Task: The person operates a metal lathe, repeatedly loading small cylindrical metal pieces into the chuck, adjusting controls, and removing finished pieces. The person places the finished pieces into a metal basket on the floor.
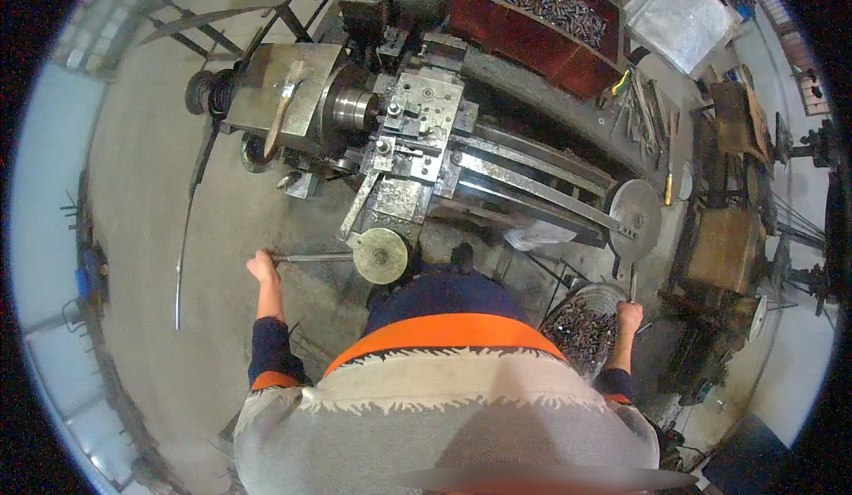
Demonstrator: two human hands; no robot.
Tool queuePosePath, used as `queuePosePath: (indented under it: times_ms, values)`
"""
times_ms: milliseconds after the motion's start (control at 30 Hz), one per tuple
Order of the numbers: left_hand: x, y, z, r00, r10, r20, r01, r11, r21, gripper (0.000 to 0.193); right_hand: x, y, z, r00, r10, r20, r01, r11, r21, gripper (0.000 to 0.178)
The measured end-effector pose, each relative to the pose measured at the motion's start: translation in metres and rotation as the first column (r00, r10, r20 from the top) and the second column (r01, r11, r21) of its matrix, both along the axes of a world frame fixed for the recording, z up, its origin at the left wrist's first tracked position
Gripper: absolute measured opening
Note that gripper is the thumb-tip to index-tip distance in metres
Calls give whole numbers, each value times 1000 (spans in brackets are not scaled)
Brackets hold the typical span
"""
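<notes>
My left hand point(262, 268) is closed round the outer end of a long metal lever point(315, 257). That lever runs to a round brass-coloured disc point(381, 256) at the front of a lathe point(311, 95). On the right, my right hand point(629, 316) grips an upright metal handle point(633, 284) below a larger grey disc point(635, 215). Between the two, the lathe's carriage point(426, 113) carries a tool block close to the shiny spindle chuck point(353, 108). Whether a workpiece sits in the chuck is too small to tell.
A brush point(284, 118) lies on the headstock. Behind the bed stands a red bin point(532, 33) of small metal parts. Wrenches point(646, 118) lie to its right. A round basket point(581, 322) of metal parts stands by my right arm. A thin rod point(182, 273) slants at the left.
</notes>
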State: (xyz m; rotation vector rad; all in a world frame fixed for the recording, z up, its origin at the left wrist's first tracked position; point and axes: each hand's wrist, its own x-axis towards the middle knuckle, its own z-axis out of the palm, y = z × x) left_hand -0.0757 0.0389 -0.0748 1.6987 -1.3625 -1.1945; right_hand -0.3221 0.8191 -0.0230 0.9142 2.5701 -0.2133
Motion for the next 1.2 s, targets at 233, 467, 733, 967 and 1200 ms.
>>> queuePosePath:
  times_ms: [233, 467, 733, 967, 1200]
  values:
    - [-6, -5, 3, 988, 19, -153, -22, 1000, -19, 17, 1, -16, 12, 998, -48, -36, 48, 999, -14, 43]
    - [-26, 30, 16, 977, 18, -212, 5, 994, 110, 14, -18, 35, -4, 983, 160, -90, -149, 981, 123, 39]
    - [-112, -30, -30, 995, -24, -96, 35, 993, 112, 12, -57, 144, -58, 951, 304, -48, -286, 930, 231, 29]
    - [-177, -9, 13, 969, -171, -180, 182, 982, 45, 17, -27, 66, -24, 873, 487, 21, -471, 832, 294, 23]
    - [-174, -3, 39, 952, -234, 198, 242, 970, -17, 16, 1, 33, 6, 990, 137, -28, -132, 982, 135, 36]
